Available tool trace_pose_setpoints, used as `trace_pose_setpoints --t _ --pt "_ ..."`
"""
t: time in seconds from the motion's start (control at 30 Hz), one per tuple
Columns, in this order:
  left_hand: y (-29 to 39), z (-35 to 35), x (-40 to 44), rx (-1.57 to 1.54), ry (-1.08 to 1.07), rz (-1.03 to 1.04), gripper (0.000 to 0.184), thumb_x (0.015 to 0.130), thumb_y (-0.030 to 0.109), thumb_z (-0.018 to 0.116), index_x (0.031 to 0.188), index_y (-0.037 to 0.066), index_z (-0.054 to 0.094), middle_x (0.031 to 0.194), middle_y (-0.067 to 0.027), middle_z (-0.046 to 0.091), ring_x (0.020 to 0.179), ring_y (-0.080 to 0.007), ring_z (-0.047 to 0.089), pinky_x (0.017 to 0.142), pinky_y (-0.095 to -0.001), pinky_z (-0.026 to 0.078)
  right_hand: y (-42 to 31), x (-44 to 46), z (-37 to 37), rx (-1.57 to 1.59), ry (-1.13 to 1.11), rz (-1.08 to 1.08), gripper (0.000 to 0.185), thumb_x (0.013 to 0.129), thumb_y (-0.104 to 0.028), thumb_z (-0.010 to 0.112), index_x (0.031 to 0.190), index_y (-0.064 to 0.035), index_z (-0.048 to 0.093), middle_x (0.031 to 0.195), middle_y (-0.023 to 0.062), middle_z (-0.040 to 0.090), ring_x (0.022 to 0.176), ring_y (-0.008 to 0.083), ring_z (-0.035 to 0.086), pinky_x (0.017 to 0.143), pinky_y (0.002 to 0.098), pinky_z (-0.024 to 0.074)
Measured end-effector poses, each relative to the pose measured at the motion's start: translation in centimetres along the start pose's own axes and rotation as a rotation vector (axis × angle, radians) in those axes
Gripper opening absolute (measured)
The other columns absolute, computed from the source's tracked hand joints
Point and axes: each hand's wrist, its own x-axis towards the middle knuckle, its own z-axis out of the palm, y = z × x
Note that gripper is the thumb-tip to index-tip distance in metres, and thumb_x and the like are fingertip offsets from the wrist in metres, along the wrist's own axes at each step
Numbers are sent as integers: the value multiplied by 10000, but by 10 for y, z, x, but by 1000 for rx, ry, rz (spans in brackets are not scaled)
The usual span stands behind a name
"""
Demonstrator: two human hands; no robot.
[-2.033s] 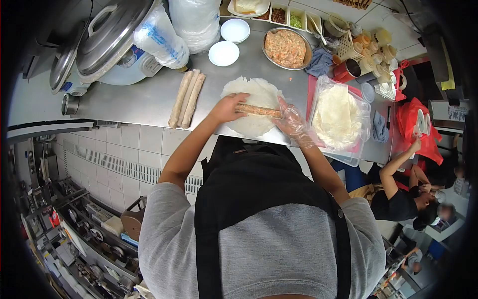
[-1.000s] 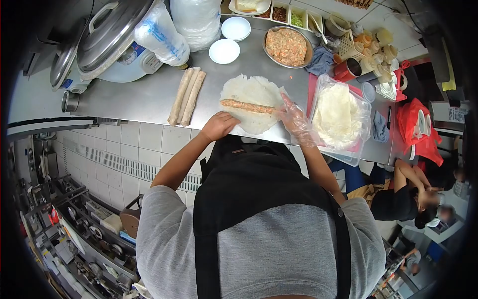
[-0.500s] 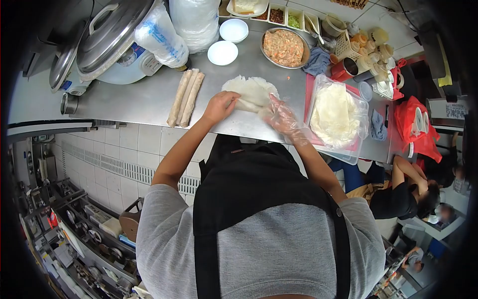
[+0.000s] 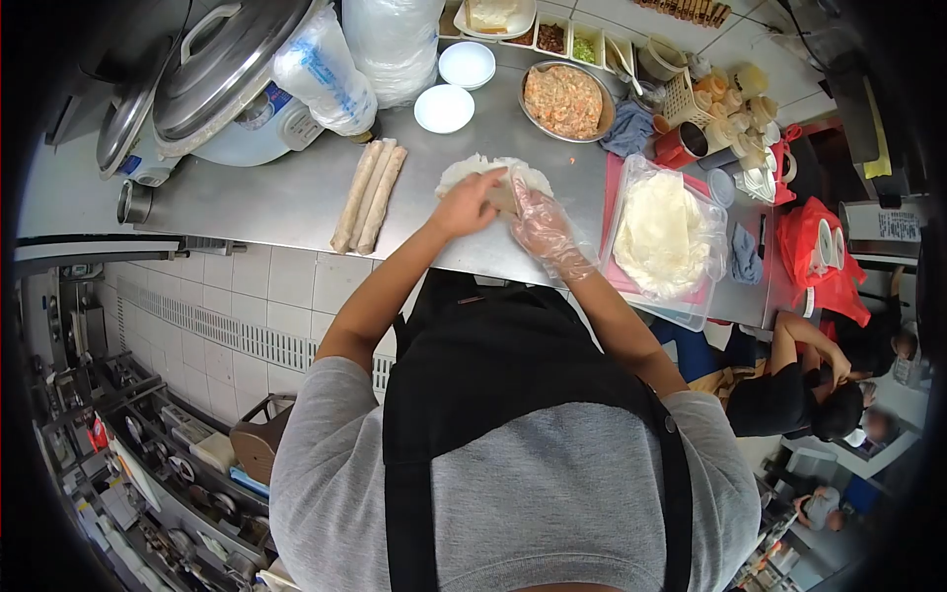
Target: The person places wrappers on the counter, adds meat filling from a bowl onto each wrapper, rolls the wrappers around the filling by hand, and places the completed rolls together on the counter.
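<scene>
A thin pale wrapper sheet (image 4: pixel 459 172) lies on the steel counter in front of me, its near part folded over into a roll. My bare left hand (image 4: pixel 468 207) has its fingers curled onto the left part of this fold. On the other side, my right hand (image 4: pixel 543 232), in a clear plastic glove, grips the fold, its fingers reaching over the sheet. Both hands hide most of the roll and whatever is inside it. To the left lie three finished long rolls (image 4: pixel 370 197), side by side.
A metal bowl of orange-flecked filling (image 4: pixel 564 101) stands behind the sheet. At right, stacked wrappers (image 4: pixel 659 227) lie in plastic on a tray. White bowls (image 4: pixel 444 109), large lidded pots (image 4: pixel 237 69) and sauce bottles (image 4: pixel 725 118) line the back. Other people (image 4: pixel 789 385) are at far right.
Both hands have moved closer together and away from me, carrying the fold over the sheet. Less of the flat wrapper shows now.
</scene>
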Motion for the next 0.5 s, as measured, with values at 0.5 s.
trace_pose_setpoints --t 0.5 --pt "-48 -40 -40 119 -179 -48 829 766 151 744 1484 77 336 1111 -64 701 1084 -314 619 1004 -416 455 -9 11 26 150 -5 -35 728 859 -297 674 1489 -106 364 1115 256 655 1022 379 641 906 442 504"
